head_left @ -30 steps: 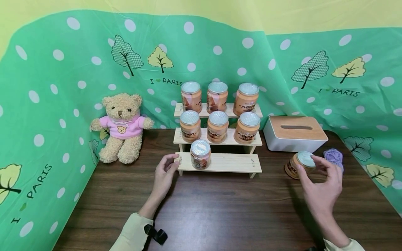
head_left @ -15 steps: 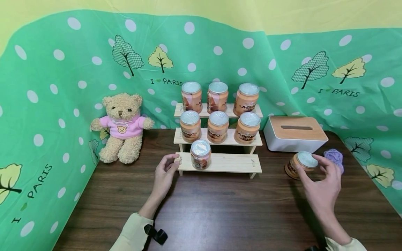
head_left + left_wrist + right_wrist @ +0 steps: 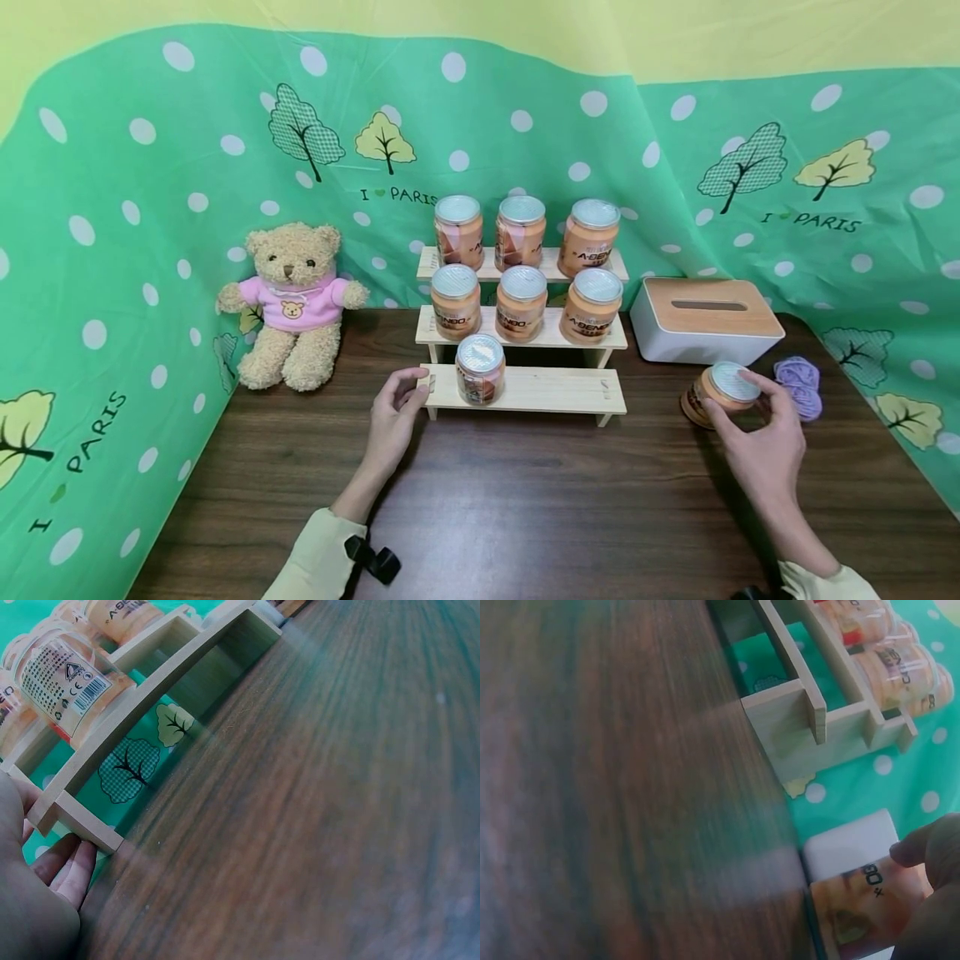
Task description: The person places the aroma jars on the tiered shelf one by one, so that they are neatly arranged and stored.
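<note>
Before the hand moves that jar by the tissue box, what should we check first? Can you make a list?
1. Right hand has a grip on the jar: ok, fingers curl round it.
2. Jar's lid is on: ok.
3. Left hand steadies the wooden shelf: ok, it holds the left end.
4. Room on the bottom step: ok, only one jar there.
5. Table path to the shelf is free: ok.
6. Jar's weight: cannot tell.

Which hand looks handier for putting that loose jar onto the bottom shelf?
Probably the right hand: its fingers already curl round the jar. The left hand grips the shelf's left end.
</note>
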`<state>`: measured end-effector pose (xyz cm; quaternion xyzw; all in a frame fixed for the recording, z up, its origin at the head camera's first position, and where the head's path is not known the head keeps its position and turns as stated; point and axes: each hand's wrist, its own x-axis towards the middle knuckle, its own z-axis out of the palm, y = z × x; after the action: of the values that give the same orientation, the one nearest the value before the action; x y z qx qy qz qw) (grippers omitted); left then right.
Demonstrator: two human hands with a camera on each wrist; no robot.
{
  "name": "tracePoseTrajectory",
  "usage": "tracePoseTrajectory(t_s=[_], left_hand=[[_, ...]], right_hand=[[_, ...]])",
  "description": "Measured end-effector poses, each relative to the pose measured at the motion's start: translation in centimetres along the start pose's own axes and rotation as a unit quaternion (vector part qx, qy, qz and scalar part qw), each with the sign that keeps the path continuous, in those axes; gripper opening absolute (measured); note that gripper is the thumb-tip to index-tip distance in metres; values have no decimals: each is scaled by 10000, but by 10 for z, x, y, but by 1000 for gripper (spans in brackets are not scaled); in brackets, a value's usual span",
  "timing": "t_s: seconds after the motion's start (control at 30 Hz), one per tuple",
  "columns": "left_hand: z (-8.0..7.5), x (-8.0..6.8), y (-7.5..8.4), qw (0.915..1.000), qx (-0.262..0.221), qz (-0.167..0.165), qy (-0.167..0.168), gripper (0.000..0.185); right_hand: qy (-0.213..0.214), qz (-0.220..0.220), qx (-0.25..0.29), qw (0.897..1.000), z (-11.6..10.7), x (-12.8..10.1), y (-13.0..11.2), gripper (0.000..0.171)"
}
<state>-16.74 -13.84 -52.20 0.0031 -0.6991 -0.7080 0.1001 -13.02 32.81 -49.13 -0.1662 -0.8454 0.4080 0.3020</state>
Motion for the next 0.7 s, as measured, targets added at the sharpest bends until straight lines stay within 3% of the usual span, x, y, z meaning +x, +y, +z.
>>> tracePoseTrajectory(t_s=[0.4,0.7], left_hand=[[0,0,0,10000,-26,41,-12,26],[0,0,-1,10000,-29,34,-29,26]], right_hand=[[-85,-225,143,9996,-1,3,5,64],[-42,-137,416,9990,-1,3,8,61]])
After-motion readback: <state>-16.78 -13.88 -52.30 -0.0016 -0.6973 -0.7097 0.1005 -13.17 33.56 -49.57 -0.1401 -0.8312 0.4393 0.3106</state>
